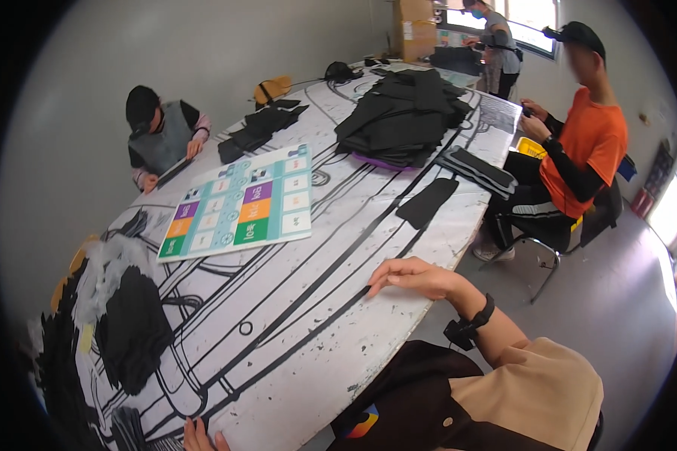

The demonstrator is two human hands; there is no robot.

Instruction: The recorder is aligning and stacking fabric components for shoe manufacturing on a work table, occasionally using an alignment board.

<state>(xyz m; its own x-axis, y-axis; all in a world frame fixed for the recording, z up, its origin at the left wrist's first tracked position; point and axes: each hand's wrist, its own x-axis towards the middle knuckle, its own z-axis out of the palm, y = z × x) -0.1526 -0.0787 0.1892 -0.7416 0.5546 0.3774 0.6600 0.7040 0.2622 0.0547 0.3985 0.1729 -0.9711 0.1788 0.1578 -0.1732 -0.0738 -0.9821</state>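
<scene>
Nearest the camera, at the bottom edge, the fingertips of the left hand [201, 437] rest on the near rim of the long white bench [308, 353] painted with black line drawings; only those fingertips show, so I cannot tell whether that hand is spread or curled, and it grips nothing visible. Beside it lies the person's dark brown and tan clothing [496, 398]. The right hand [410, 276] lies flat on the bench's right edge, fingers stretched out together and pointing left, holding nothing; a black wrist strap [470, 325] circles its forearm.

Nearest the right hand, further up the bench and apart from it, lies a single flat black fabric piece [427, 203]. Beyond that sits a small stack of black fabric strips [479, 169] at the right edge, and past it a large heap of black cloth [402, 116] on a purple sheet. A colourful printed chart with purple, orange and green squares [240, 207] lies mid-bench. Black and grey fabric piles [128, 323] crowd the left near end.

One seated person in an orange shirt and black cap [579, 143] is at the right; another in a grey vest [162, 135] sits at the far left side; a third stands by the window [496, 45].
</scene>
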